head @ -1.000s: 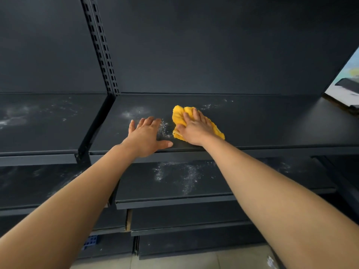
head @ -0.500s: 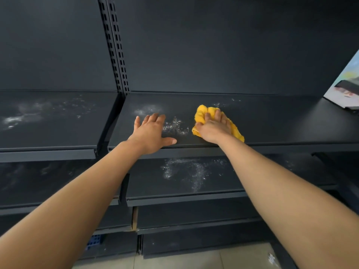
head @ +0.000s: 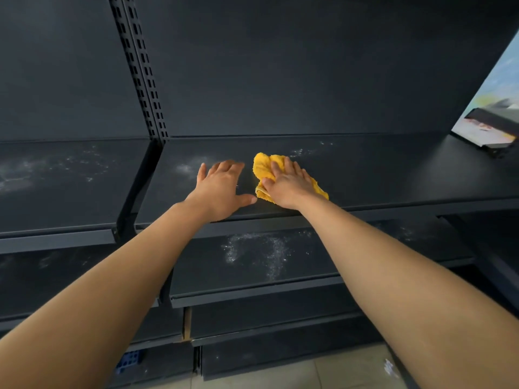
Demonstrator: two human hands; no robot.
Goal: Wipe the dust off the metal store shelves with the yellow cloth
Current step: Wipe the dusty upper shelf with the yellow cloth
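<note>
A crumpled yellow cloth [head: 262,168] lies on the dark metal shelf [head: 393,175] at chest height. My right hand [head: 286,185] presses flat on the cloth, fingers spread over it. My left hand [head: 222,189] rests palm down on the same shelf just left of the cloth, fingers apart, holding nothing; its thumb tip nearly touches the cloth. A white dust patch [head: 186,169] sits beyond the left hand, and small specks [head: 297,151] lie behind the cloth.
The shelf below [head: 252,265] carries a broad smear of white dust. The left bay's shelf [head: 56,175] is dusty too. A slotted upright [head: 140,68] divides the bays. A tilted picture board [head: 491,119] leans at the far right. Tiled floor shows at the bottom.
My right hand has slid the cloth leftward, close to my left thumb. The dust that lay between the two hands is gone. My left hand has stayed in place.
</note>
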